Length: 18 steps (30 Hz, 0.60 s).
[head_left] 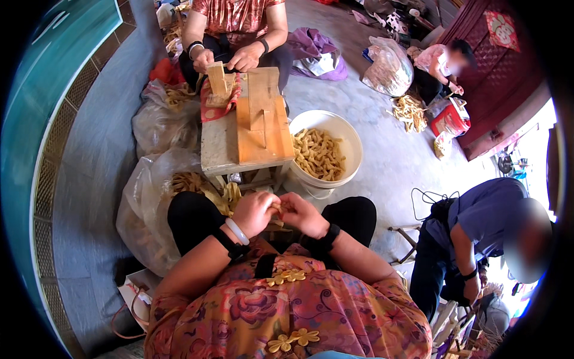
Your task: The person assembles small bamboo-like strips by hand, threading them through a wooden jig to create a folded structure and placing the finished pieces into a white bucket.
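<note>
Above my lap, my left hand (256, 213) and my right hand (302, 215) meet with fingertips pinched close together. Both are closed; whatever lies between the fingers is mostly hidden and too small to name. Just beyond them stands a low wooden bench (219, 148). On its near end rests an orange-brown wooden board (248, 152) with a small upright peg. To the right of the bench, a white bucket (354, 143) holds many short, yellowish, twisted pieces (318, 157). Pale, flat strips (229, 197) lie below the bench, close to my left hand.
Across the bench, a person's hands (244, 58) work at an upright wooden block (217, 79). Clear plastic bags (149, 194) of strips crowd the left. A purple sack (317, 51) and a strip pile (410, 113) lie farther off. Another person (478, 221) bends at right; one sits at far right.
</note>
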Motion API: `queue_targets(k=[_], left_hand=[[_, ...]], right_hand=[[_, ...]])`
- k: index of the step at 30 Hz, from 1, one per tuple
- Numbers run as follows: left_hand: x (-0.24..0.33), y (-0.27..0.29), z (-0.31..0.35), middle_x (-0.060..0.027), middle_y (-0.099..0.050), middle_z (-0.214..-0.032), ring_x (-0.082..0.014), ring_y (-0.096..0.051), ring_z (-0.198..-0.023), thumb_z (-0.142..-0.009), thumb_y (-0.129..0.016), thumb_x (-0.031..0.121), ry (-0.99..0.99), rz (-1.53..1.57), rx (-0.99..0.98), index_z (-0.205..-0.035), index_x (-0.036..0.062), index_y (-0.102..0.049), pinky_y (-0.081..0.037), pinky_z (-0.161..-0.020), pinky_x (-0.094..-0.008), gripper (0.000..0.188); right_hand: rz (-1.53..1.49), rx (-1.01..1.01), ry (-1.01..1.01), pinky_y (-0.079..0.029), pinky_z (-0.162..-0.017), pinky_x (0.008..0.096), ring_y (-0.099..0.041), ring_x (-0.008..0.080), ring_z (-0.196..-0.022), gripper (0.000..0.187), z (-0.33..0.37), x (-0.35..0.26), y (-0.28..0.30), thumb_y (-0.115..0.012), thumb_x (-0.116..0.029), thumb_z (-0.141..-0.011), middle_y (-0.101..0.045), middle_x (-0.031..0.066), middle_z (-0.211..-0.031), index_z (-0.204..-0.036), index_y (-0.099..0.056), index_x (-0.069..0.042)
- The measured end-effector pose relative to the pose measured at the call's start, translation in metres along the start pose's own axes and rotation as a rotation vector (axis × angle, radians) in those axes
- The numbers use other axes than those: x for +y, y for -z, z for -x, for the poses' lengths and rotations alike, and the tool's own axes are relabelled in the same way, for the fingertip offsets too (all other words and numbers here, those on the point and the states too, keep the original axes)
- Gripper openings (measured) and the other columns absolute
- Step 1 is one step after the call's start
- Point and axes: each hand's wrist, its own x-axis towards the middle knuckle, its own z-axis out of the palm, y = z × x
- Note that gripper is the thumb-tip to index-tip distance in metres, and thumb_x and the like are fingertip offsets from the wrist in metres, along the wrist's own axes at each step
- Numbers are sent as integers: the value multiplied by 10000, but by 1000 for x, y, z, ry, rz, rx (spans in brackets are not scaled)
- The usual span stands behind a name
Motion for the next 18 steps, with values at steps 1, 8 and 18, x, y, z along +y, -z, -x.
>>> queue_targets(k=[1, 8, 18], left_hand=[[-6, -2, 2, -96, -604, -868, -264, -616, -794, -777, -640, -8, 28, 11, 10, -938, 47, -578, -496, -690, -334, 182], [-29, -19, 21, 3, -597, -1022, -98, -580, -913, -878, -635, 44, 486, 1141, -203, -980, 31, -618, -483, -818, -238, 104], [-8, -11, 14, -23, -598, -883, -126, -563, -799, -904, -564, 33, 305, 548, 55, -1019, 37, -635, -467, -714, -260, 136]], right_hand=[[289, 68, 163, -468, -677, 306, -593, 227, -785, 297, 2, -6, -8, -595, -57, -789, -610, 119, -888, -1071, -513, -17], [565, 174, 157, -487, -680, 381, -597, 344, -793, 228, 2, 13, -3, -630, -39, -743, -607, 156, -836, -960, -573, 0], [64, 10, -87, -490, -612, 290, -578, 126, -674, 227, 2, 21, -8, -513, -207, -973, -600, 27, -764, -922, -588, 1]])
